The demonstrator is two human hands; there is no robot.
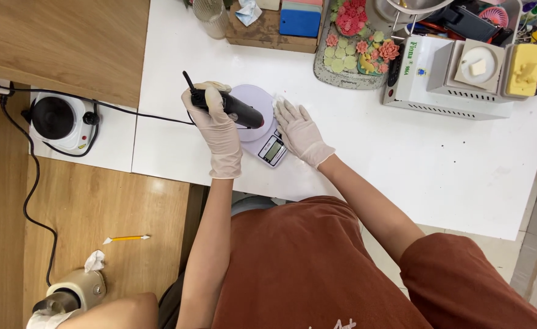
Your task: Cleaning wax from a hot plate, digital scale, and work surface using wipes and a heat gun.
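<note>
My left hand (pixel 217 125), in a pale glove, grips a black corded heat tool (pixel 235 108) whose nozzle points right over the round pale-purple platform of a small kitchen scale (pixel 257 97). My right hand (pixel 301 131), also gloved, rests flat on the white table (pixel 402 158) at the scale's right edge, pressing a small white tissue (pixel 279 100) against it. The scale's display (pixel 273 149) sits between my two wrists.
A white machine (pixel 445 79) with trays stands at the back right, next to a grey tray of wax flowers (pixel 357 52). A wooden box (pixel 268 30) and a glass jar (pixel 210 15) sit behind. A small hotplate (pixel 58 119) is at left; a yellow pencil (pixel 125 238) lies on the floor.
</note>
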